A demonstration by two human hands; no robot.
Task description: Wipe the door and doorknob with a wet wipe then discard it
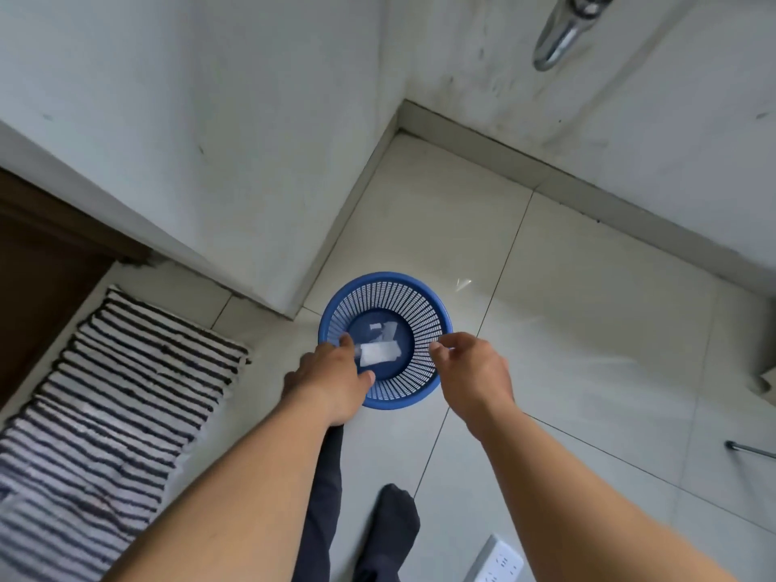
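A blue mesh wastebasket point(424, 300) stands on the tiled floor near the wall corner. A white wet wipe point(380, 354) shows inside its opening, slightly blurred, just off the fingers of my left hand point(331, 380). That hand is spread over the basket's left rim and I cannot tell whether it still touches the wipe. Smaller white scraps point(384, 327) lie on the basket's bottom. My right hand point(470, 363) hovers over the right rim, fingers loosely curled and holding nothing. A metal door handle point(562, 35) juts from the white door point(672, 140) at the top right.
A striped mat point(109, 405) lies on the left beside a dark wooden threshold point(38, 266). My dark trouser leg and socked foot point(394, 522) are below the basket. A white power strip point(497, 560) lies at the bottom edge, and a metal rod point(751, 449) is at the right.
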